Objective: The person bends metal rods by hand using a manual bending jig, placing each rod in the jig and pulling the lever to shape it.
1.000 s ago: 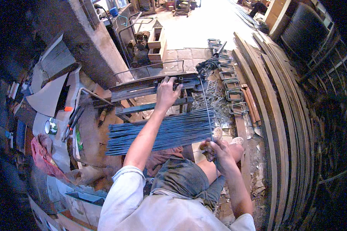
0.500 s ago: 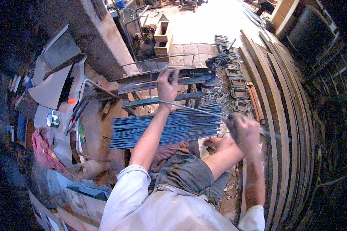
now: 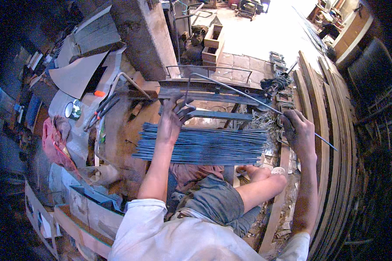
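My right hand point(image 3: 298, 130) is closed on a long metal rod point(image 3: 231, 90), which slants up to the left to a bend, then drops to a small hook. My left hand point(image 3: 173, 114) has its fingers spread beside the hooked end; whether they touch it is unclear. Behind my hands is a dark metal bending jig point(image 3: 213, 88) on a stand with a crossbar point(image 3: 220, 114). A wide bundle of straight bluish rods point(image 3: 200, 145) lies across in front of me, over my bare legs and shorts.
Long timber boards point(image 3: 326, 165) run along my right. Bent metal frames point(image 3: 285, 100) lie beyond the jig. At left are sheets point(image 3: 74, 74), an enamel mug point(image 3: 72, 109), long-handled cutters point(image 3: 101, 111) and a pink cloth point(image 3: 54, 139). A concrete pillar point(image 3: 146, 43) and wooden boxes point(image 3: 211, 48) stand farther off.
The rod has swung up from a front-to-back position to a slant, showing its bent end. My right hand has moved right and up; my left hand has left the jig, moving down and left.
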Motion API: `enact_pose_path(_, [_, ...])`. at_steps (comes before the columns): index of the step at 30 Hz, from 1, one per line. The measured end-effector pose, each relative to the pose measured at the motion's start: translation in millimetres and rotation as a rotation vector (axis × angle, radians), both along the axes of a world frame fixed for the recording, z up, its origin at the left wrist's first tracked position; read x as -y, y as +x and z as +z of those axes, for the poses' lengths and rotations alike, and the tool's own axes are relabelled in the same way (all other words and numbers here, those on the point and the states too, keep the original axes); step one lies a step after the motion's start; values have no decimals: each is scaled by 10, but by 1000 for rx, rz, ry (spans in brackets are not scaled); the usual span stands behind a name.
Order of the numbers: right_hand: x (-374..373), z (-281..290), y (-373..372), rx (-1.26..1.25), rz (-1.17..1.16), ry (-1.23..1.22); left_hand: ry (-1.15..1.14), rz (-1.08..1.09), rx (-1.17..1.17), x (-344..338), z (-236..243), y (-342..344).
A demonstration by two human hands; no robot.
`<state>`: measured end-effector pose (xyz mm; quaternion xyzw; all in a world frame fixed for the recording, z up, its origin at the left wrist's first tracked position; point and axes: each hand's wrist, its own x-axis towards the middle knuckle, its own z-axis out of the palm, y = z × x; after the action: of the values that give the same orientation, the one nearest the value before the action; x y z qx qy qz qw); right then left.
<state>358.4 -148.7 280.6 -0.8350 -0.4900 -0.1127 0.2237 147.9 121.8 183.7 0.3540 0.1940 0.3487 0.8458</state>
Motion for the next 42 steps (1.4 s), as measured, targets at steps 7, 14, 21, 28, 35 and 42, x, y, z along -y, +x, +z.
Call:
enact_pose_path(7, [-144, -483, 619, -2, 33, -58, 1013, 225, -564, 45, -275, 384])
enact_pose_path(14, [-309, -621, 1055, 14, 19, -12, 1127, 242, -661, 241, -425, 604])
enact_pose_path(21, [-316, -742, 1250, 124, -9, -7, 919, 256, -591, 256, -293, 741])
enact_pose_path(28, [-360, -896, 1436, 49, -44, -99, 1063, 157, -639, 193, -444, 773])
enact_pose_path(35, [-437, -838, 1364, -74, -114, -352, 1128, 73, -590, 113, -559, 719])
enact_pose_path(42, [-413, -810, 1360, -116, -149, -430, 943, -313, -589, -22, -539, 575])
